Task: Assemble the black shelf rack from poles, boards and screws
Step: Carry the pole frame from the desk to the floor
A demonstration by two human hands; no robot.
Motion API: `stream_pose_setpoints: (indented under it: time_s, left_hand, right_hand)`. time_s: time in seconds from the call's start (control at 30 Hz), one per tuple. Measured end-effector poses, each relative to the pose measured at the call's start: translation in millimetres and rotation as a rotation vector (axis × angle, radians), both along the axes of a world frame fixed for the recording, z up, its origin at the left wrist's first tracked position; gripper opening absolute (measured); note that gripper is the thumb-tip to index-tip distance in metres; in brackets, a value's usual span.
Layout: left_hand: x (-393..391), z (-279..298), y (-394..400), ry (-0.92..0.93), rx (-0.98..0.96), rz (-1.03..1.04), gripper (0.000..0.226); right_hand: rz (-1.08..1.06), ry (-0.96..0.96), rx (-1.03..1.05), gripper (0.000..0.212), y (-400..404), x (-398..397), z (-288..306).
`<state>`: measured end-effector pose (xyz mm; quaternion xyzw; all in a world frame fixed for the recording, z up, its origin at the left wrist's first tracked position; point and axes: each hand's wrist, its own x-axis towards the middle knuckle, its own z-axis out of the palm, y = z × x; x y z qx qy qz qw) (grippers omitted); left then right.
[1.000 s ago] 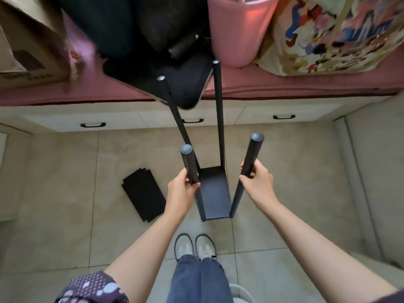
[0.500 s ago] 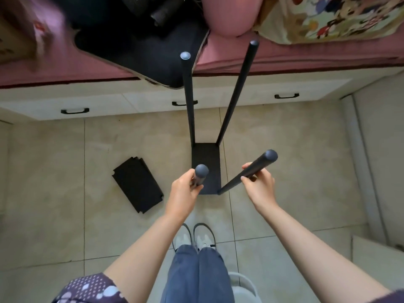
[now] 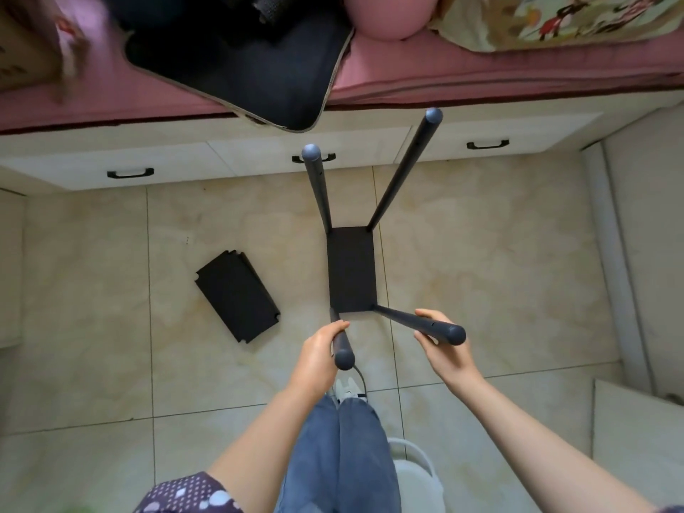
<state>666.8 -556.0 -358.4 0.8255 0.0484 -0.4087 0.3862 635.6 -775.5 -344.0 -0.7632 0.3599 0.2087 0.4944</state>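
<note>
1. The rack is all black, board and four poles alike.
2. Left of the rack, a loose board is black too.
3. The floor under the rack is beige, marbled tile.
4. Beyond the rack, the drawers are cream with black handles, under a pink cover.
5. Near the rack, jeans are blue; the sleeve is purple with pale dots.

Single head view looks steeply down, close above the floor.
</note>
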Motion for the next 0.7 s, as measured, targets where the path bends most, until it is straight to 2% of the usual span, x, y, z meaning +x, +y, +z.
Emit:
stream_pose_setpoints:
  time_s: [0.3, 0.5, 0.7]
  left_hand:
    - [-5.0, 49.3, -6.0, -0.086, 0.059, 0.075, 0.040]
    - [-9.8, 123.0, -7.7, -0.062, 0.019, 0.162, 0.037]
    - [-27.4, 192.8, 9.3, -0.099, -0.035, 0.289, 0.030]
  right_hand:
    - [0.046, 0.093, -0.095, 0.039, -12.1, -6.7, 45.9]
    - [0.284, 0.292, -0.118, 0.044, -0.5, -14.9, 105.3]
    - [0.446, 0.225, -0.135, 0.037, 22.0, -19.5, 172.1]
